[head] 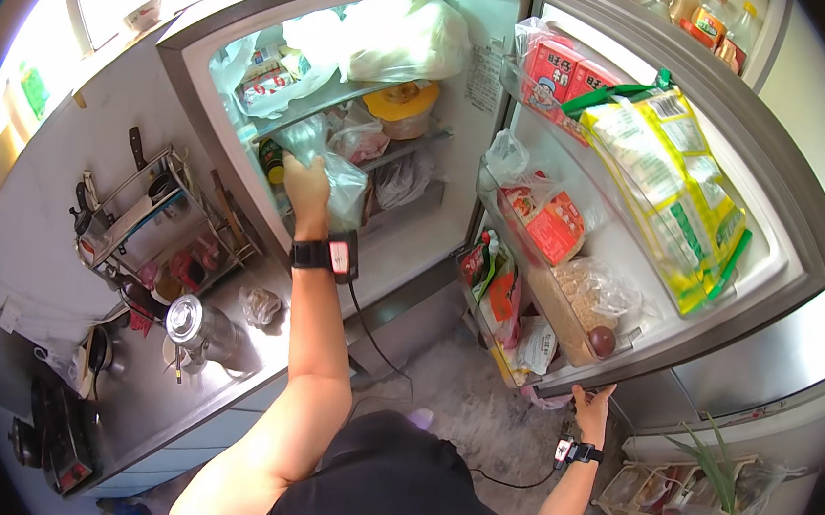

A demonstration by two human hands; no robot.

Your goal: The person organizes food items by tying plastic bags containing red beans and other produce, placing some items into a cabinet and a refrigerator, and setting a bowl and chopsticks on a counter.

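Observation:
My left hand [306, 191] reaches into the open refrigerator [414, 239] and grips a translucent plastic bag [343, 189] at the middle shelf's left side. What the bag holds is unclear, and my fingertips are partly hidden. Close to that hand lies a dark bottle with a yellow-green cap [271, 162]. Deeper on the shelf is a round tub with a yellow lid [402, 102], beside a bag of pinkish food [360, 139]. My right hand [592, 411] is at the lower outer edge of the swung-out refrigerator door [713, 357], thumb and finger spread; its grip cannot be made out.
Door racks hold red drink cartons [546, 70], a yellow-green food package [672, 192] and bagged foods. At left, a steel counter [149, 411] bears a metal canister [200, 327] and a knife rack [159, 213]. A crate with leafy stalks [713, 475] stands lower right. Cables hang from both wrists.

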